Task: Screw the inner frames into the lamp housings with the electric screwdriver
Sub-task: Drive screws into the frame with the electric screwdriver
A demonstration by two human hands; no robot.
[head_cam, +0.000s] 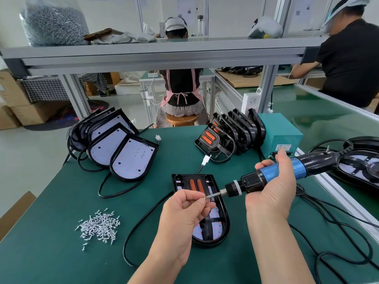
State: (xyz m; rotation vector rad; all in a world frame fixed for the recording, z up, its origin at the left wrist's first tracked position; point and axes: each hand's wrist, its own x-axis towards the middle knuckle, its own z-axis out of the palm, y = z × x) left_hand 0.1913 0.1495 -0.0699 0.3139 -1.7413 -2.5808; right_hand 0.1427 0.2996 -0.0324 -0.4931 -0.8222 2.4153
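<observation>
- The green-matted bench [61, 253] carries everything. The job looks to be at an early stage, with one unit in hand and many waiting.
- Far beyond the left fingers [196, 202], a fanned stack of black D-shaped lamp housings [131, 160] with white LED boards has no frames fitted, so these are left to do.
- Beyond the right fingers [284, 162], a row of black plastic inner frames [231, 136] with orange inserts leans against a teal metal box [283, 134], unused.
- Directly beneath both hands lies the black lamp housing [217, 232] being worked, its inner frame [196, 185] seated inside. Whether any fastener is already in it is too small to tell.
- The right hand [272, 193] is wrapped round the black-and-blue electric screwdriver [272, 175], held roughly level above the housing with the bit toward the left hand.
- Black cables [338, 253] loop to the right of the right hand and could snag the tool.
- A loose pile of small silver screws [100, 226] sits well left of the left fingers.
- The left hand [184, 210] pinches one silver screw [205, 198] between thumb and forefinger at the bit tip. It is not yet driven.
</observation>
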